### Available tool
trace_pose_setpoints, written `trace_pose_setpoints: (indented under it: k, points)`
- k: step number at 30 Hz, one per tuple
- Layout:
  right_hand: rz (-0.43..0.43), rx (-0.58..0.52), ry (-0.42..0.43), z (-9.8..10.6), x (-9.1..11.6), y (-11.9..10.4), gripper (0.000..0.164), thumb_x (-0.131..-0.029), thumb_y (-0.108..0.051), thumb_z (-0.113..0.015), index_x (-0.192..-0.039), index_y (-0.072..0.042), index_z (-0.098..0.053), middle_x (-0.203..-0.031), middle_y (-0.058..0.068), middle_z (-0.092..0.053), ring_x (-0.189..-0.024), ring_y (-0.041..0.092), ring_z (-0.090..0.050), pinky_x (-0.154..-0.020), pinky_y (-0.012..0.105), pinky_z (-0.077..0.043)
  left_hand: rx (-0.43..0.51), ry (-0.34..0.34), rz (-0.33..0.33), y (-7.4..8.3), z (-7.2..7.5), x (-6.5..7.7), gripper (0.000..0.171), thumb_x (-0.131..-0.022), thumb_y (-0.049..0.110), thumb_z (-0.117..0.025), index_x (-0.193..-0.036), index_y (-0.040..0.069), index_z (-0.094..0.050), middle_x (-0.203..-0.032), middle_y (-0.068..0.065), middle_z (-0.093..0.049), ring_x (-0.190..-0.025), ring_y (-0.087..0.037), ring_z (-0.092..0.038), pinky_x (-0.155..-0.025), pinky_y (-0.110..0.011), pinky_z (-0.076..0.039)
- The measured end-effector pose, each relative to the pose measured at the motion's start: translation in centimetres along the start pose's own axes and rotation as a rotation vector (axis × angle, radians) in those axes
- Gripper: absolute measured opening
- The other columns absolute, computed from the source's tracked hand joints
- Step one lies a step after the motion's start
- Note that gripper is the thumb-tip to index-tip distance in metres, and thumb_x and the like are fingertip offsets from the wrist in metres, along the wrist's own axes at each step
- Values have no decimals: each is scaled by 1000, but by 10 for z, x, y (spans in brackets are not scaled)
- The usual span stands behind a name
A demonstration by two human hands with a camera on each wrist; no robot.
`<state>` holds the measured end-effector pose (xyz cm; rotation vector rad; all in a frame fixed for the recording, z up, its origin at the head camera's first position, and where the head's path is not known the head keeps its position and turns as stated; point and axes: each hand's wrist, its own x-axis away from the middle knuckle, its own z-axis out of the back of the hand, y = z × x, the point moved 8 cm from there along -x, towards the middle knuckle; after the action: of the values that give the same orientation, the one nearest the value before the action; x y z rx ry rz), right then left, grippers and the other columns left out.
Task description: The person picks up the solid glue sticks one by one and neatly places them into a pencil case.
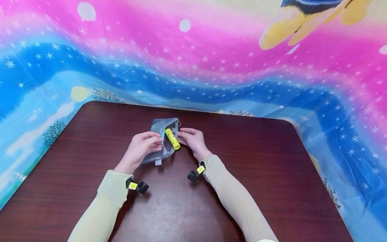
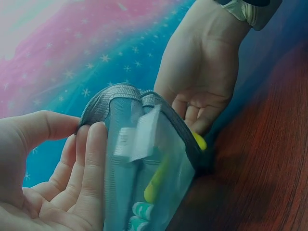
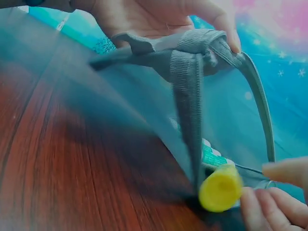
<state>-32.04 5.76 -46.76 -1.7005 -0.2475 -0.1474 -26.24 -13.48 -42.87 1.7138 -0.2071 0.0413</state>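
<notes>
A grey mesh zip pouch [image 1: 156,126] is held over the table, its zipper edges spread apart. My left hand [image 1: 144,145] pinches the zipper edge on the left, thumb against fingers. At the far edge, my right hand [image 1: 193,139] grips the pouch beside a small zipper ring [image 1: 179,123]. A yellow glue stick [image 1: 172,139] lies slanted in the opening, its near end poking out close to the right fingertips. Through the mesh, green-and-white tubes [image 2: 143,210] show low inside the pouch. Parts of the right fingers are hidden behind the pouch in the left wrist view.
The dark reddish wooden table [image 1: 169,208] has rounded far corners. A printed cloth [image 1: 211,60] with snowflakes hangs behind and along its sides. Black wrist straps with camera mounts [image 1: 137,186] sit on both sleeves. A white tag [image 1: 158,162] hangs from the pouch.
</notes>
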Motion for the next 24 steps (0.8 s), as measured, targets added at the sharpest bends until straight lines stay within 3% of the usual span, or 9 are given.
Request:
trace_pose_setpoints:
  k: [3,7,10,12,16,21,24]
  points:
    - [3,133,-16,-1,4,-4,33,-91,-9,-77,-120,5,-69,-104,20,-73,-84,25,-74,-79,35,-61,3,0,2,0,0,0,38,-97,9,-69,-123,-16,-57,-94,-11,-70,-78,-19,-71,-80,-32,-61]
    - [0,404,-59,-2,10,-8,33,-84,-18,-85,-109,0,-72,-88,11,-75,-74,21,-72,-69,33,-62,0,3,6,0,0,1,39,-97,10,-69,-124,-16,-57,-100,-18,-69,-78,-19,-71,-80,-32,-61]
    - [-1,514,-90,-3,11,-8,29,-81,-17,-87,-102,-1,-73,-82,9,-74,-70,22,-72,-66,32,-62,-2,2,7,1,0,1,40,-97,10,-69,-125,-16,-56,-100,-18,-69,-78,-19,-71,-80,-32,-61]
    - [1,521,-92,-3,11,-7,25,-82,-15,-86,-100,-1,-74,-81,9,-74,-69,22,-72,-65,32,-62,-3,0,4,1,0,0,41,-97,10,-69,-126,-17,-55,-97,-14,-70,-78,-19,-71,-81,-32,-61]
    - [0,431,-76,-4,10,-8,21,-86,-11,-81,-101,2,-75,-83,12,-74,-69,21,-72,-66,32,-62,-1,1,-2,0,-1,0,37,-98,9,-68,-123,-16,-57,-94,-10,-71,-78,-18,-71,-80,-32,-61]
    - [6,332,-63,-8,9,-9,22,-90,-12,-77,-105,4,-74,-87,14,-74,-70,21,-72,-68,32,-62,-9,6,2,0,-1,0,31,-98,8,-67,-120,-13,-60,-97,-15,-70,-78,-19,-71,-80,-32,-61]
    - [34,341,-101,-16,10,-11,22,-94,-14,-73,-109,2,-75,-90,13,-75,-74,20,-72,-71,33,-62,-6,6,6,-1,-1,0,31,-98,8,-67,-119,-13,-59,-99,-19,-70,-78,-19,-71,-79,-32,-61]
